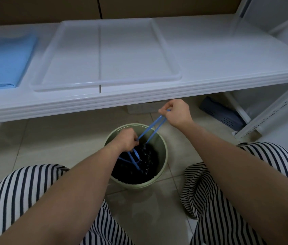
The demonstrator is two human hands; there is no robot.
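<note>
Blue straps [150, 129], tops hidden in right hand [175, 112]

Tray [130, 50]: white, on the shelf [228, 59], which I see beyond my left grip [128, 139].
Cloth [3, 59]: blue, folded, same shelf, far left of that grip.
Crate [220, 114]: grey-blue, on the floor [60, 138], near my right grip [175, 113], to its right.

Matt plastic on the green bin [164, 152]. The black liner bag [146, 167] was thin, crinkled, glossy plastic film. The blue drawstrings [150, 129] were smooth plastic ribbon. The white tray [104, 84] looked like translucent plastic, and the shelf [228, 59] like smooth painted metal. The folded blue cloth [3, 57] was matt, the floor tiles [60, 138] glossy.
</note>
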